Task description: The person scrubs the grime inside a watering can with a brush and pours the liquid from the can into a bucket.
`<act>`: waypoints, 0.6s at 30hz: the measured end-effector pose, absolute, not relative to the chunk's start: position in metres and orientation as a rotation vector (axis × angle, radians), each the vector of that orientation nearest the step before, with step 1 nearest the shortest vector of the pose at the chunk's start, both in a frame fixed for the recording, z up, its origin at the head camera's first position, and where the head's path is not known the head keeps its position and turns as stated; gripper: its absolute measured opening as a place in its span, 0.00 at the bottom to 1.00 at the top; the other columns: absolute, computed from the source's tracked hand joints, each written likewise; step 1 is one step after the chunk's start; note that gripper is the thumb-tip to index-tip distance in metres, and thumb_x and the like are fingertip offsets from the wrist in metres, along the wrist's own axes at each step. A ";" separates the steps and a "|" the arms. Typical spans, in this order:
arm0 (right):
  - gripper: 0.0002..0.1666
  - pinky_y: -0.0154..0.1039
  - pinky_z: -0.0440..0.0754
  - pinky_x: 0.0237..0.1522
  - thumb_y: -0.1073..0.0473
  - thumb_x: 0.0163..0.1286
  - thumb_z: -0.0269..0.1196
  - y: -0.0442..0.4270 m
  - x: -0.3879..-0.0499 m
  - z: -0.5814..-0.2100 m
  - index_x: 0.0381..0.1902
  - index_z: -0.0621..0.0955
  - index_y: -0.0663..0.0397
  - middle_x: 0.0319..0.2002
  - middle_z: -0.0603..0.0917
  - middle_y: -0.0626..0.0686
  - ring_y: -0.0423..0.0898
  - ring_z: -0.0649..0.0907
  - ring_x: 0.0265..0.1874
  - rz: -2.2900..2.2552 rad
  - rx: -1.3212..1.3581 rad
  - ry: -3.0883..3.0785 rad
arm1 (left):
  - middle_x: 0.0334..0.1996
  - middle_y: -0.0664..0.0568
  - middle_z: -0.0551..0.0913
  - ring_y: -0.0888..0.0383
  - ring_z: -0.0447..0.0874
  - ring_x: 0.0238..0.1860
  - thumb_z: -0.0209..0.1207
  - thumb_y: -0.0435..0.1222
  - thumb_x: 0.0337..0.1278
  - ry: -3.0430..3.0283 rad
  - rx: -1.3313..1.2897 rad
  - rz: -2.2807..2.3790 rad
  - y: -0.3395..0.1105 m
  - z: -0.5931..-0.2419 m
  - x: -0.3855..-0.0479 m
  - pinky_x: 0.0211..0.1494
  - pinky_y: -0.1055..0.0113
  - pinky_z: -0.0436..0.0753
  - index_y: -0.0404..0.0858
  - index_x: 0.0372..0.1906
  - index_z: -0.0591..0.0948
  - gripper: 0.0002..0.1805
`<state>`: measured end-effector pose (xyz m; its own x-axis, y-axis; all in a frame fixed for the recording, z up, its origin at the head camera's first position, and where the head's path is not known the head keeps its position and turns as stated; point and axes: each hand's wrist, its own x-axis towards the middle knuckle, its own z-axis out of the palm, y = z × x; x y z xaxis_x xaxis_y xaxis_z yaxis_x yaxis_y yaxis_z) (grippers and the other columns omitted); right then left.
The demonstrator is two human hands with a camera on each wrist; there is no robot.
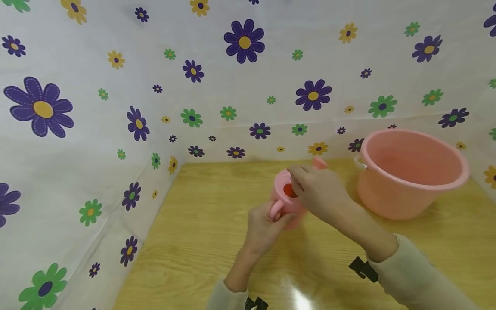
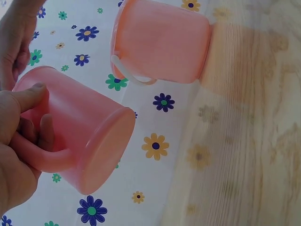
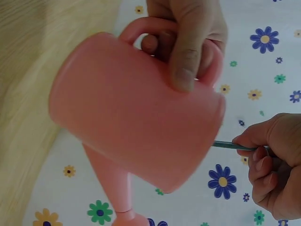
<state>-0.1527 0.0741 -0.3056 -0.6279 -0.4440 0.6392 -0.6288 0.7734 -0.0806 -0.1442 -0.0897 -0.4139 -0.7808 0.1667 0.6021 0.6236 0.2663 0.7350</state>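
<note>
My left hand grips the handle of a pink watering can, its thumb lying along the can's side. The can is tilted and held up off the table; its flat base shows in the left wrist view. Between the thumb and fingers of my right hand is a thin dark green stick, which runs into the can's mouth. Its far end is hidden inside. Down in the opening, something red shows in the head view, its kind unclear. The spout points away from me.
A larger pink bucket with a white handle stands on the wooden table to the right. White cloth printed with flowers hangs behind the table and along its left side.
</note>
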 end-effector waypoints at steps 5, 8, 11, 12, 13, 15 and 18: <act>0.10 0.39 0.76 0.14 0.68 0.62 0.68 0.075 -0.153 -0.311 0.42 0.83 0.61 0.26 0.82 0.54 0.46 0.74 0.15 0.386 0.825 -2.305 | 0.20 0.56 0.67 0.62 0.68 0.24 0.72 0.33 0.51 -2.130 -0.718 -1.515 -0.091 -0.416 -0.142 0.27 0.75 0.69 0.37 0.28 0.75 0.14; 0.10 0.38 0.75 0.13 0.67 0.63 0.68 0.076 -0.155 -0.316 0.42 0.82 0.60 0.25 0.80 0.54 0.45 0.72 0.13 0.351 0.854 -2.319 | 0.19 0.57 0.66 0.63 0.68 0.24 0.73 0.34 0.50 -2.129 -0.716 -1.484 -0.091 -0.418 -0.142 0.26 0.75 0.69 0.38 0.25 0.74 0.16; 0.10 0.39 0.76 0.14 0.68 0.61 0.69 0.079 -0.154 -0.315 0.41 0.83 0.60 0.26 0.81 0.54 0.46 0.74 0.15 0.384 0.850 -2.251 | 0.19 0.56 0.65 0.64 0.66 0.23 0.73 0.34 0.52 -2.131 -0.731 -1.474 -0.090 -0.418 -0.142 0.25 0.75 0.68 0.39 0.23 0.71 0.19; 0.11 0.40 0.77 0.15 0.68 0.60 0.70 0.080 -0.154 -0.314 0.41 0.83 0.59 0.27 0.81 0.53 0.46 0.75 0.16 0.397 0.844 -2.225 | 0.19 0.55 0.66 0.64 0.67 0.23 0.72 0.34 0.52 -2.128 -0.731 -1.479 -0.090 -0.418 -0.142 0.25 0.75 0.68 0.38 0.23 0.71 0.18; 0.11 0.40 0.77 0.15 0.68 0.60 0.70 0.080 -0.155 -0.315 0.41 0.84 0.59 0.27 0.82 0.54 0.47 0.77 0.17 0.411 0.839 -2.203 | 0.19 0.54 0.68 0.64 0.68 0.24 0.72 0.34 0.52 -2.122 -0.732 -1.488 -0.090 -0.416 -0.142 0.25 0.75 0.69 0.38 0.25 0.74 0.16; 0.12 0.40 0.77 0.15 0.68 0.59 0.71 0.080 -0.157 -0.317 0.42 0.83 0.59 0.29 0.82 0.54 0.48 0.78 0.17 0.433 0.843 -2.184 | 0.20 0.53 0.71 0.64 0.68 0.24 0.72 0.34 0.52 -2.120 -0.720 -1.486 -0.089 -0.415 -0.143 0.26 0.75 0.70 0.36 0.29 0.77 0.13; 0.13 0.39 0.76 0.15 0.68 0.59 0.71 0.079 -0.161 -0.324 0.41 0.81 0.61 0.29 0.83 0.55 0.48 0.78 0.17 0.424 0.856 -2.147 | 0.21 0.53 0.72 0.64 0.69 0.24 0.73 0.34 0.51 -2.127 -0.699 -1.464 -0.090 -0.413 -0.142 0.26 0.75 0.70 0.35 0.33 0.80 0.12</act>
<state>-0.1607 0.0786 -0.3238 -0.4767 -0.4384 0.7619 -0.6951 0.7186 -0.0214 -0.1424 -0.0901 -0.4134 -0.7641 0.1473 0.6281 0.6393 0.3039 0.7064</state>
